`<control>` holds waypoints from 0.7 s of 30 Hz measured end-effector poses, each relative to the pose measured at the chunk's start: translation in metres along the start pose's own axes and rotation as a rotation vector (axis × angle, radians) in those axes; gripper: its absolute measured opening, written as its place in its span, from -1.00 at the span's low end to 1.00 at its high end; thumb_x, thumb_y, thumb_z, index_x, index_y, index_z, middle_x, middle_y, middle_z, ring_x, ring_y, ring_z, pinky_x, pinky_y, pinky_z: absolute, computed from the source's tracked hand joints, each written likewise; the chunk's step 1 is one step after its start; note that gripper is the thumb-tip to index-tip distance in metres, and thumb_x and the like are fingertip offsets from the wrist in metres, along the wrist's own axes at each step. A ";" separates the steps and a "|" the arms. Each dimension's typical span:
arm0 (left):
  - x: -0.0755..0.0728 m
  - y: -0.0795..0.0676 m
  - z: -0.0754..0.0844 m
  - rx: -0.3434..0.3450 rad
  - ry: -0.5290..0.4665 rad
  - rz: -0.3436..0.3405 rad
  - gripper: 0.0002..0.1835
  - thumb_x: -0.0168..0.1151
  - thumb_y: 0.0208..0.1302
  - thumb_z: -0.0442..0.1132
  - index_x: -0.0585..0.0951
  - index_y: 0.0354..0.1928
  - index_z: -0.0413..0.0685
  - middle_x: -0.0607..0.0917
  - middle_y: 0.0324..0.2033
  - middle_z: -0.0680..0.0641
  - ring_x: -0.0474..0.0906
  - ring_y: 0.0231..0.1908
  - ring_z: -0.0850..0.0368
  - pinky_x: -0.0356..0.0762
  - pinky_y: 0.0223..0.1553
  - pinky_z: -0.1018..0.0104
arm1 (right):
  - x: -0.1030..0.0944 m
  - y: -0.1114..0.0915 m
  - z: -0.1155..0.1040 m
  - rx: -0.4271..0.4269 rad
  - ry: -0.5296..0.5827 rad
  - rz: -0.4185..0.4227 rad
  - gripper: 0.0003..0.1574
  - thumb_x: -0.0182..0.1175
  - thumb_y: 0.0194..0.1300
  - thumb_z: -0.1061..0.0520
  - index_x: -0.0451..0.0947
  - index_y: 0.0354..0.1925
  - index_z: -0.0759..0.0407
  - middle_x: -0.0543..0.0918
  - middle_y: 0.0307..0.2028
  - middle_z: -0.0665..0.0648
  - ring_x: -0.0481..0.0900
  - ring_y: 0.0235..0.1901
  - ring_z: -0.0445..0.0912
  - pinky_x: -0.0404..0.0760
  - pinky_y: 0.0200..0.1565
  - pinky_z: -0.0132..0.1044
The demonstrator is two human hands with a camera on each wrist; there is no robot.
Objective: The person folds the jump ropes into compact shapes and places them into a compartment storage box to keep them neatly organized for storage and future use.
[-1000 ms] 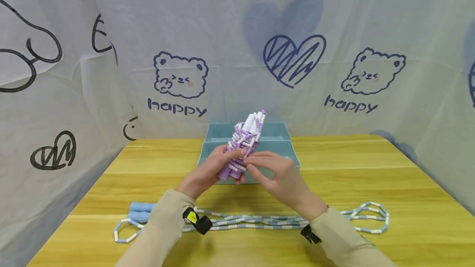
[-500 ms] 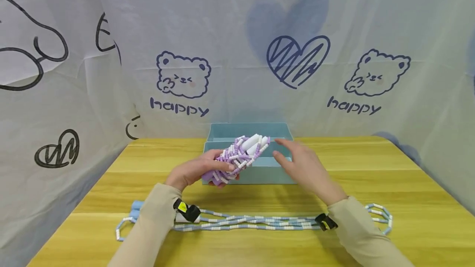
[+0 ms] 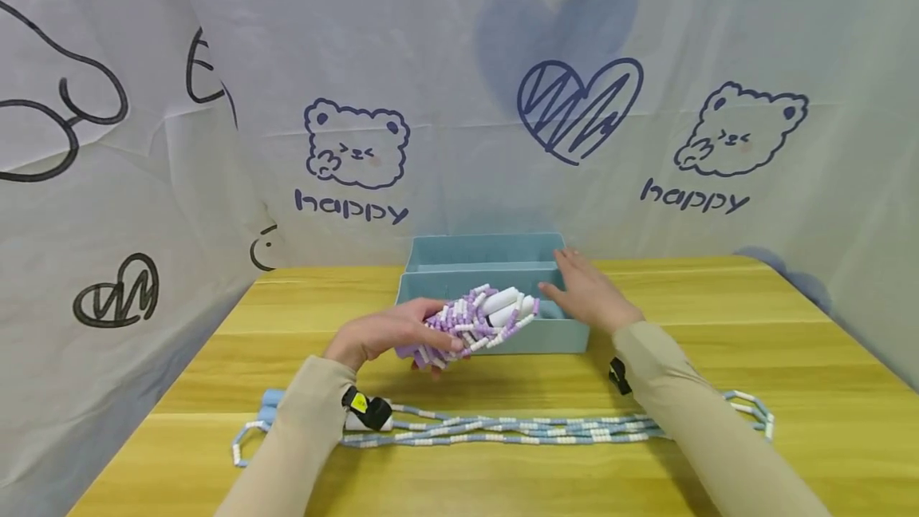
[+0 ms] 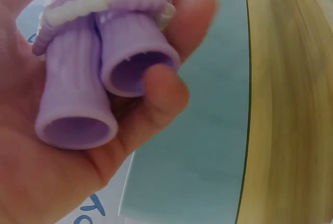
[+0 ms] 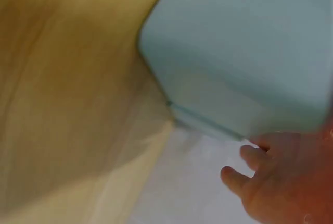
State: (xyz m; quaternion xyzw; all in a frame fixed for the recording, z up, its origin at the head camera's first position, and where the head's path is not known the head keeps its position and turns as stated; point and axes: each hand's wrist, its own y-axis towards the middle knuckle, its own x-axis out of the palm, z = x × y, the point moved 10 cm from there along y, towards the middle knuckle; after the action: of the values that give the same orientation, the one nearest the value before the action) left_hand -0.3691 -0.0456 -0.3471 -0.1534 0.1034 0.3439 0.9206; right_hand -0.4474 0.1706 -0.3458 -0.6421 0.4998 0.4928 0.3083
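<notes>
My left hand [image 3: 398,335] grips a folded purple-and-white beaded jump rope [image 3: 475,321], its cord wound round the two handles. White handle ends [image 3: 511,303] point right, and in the left wrist view the flared purple handle ends [image 4: 78,130] face the camera between thumb and fingers. This bundle hangs in front of the near teal box [image 3: 560,337]. At the box's right side my right hand [image 3: 592,294] has its fingers spread, with the fingertips right at the rims. In the right wrist view that hand [image 5: 281,177] overlaps the box's upper edge.
Behind the near box stands a second teal box [image 3: 488,248]. A blue-and-white beaded jump rope [image 3: 502,431] lies stretched along the table's [image 3: 718,325] front, partly under both forearms. A printed cloth [image 3: 459,102] hangs behind.
My right hand has let go of the purple jump rope and moved right to the box. My left hand has tilted the bundle from nearly upright to pointing right.
</notes>
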 end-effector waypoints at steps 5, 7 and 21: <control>0.000 -0.001 0.000 -0.003 0.056 -0.003 -0.51 0.38 0.19 -0.03 0.51 0.08 -0.09 0.67 -0.18 -0.27 0.66 -0.30 -0.38 0.61 -0.46 0.12 | 0.012 0.011 0.008 0.019 0.000 -0.029 0.07 -0.21 0.49 -0.38 -0.22 0.52 0.35 -0.22 0.51 0.36 -0.30 0.48 0.26 -0.22 0.41 0.17; 0.000 -0.001 -0.001 -0.016 0.079 -0.008 -0.53 0.38 0.19 -0.02 0.52 0.05 -0.10 0.67 -0.20 -0.30 0.68 -0.34 -0.32 0.59 -0.50 0.16 | 0.014 0.013 0.011 0.034 -0.001 -0.042 0.12 -0.23 0.45 -0.45 -0.26 0.53 0.31 -0.27 0.52 0.35 -0.36 0.48 0.26 -0.24 0.39 0.23; -0.007 -0.011 0.021 -0.013 0.340 0.088 -0.41 0.32 0.27 0.01 0.39 0.27 0.00 0.61 -0.21 -0.11 0.59 -0.39 -0.11 0.54 -0.50 0.23 | 0.014 0.017 0.011 0.066 -0.062 -0.034 0.14 -0.29 0.40 -0.53 -0.26 0.55 0.20 -0.26 0.52 0.33 -0.40 0.47 0.27 -0.31 0.35 0.31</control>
State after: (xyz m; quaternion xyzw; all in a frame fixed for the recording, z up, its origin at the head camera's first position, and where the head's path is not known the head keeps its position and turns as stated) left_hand -0.3651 -0.0503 -0.3237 -0.2108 0.2620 0.3536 0.8729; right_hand -0.4666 0.1708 -0.3611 -0.6245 0.4949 0.4905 0.3528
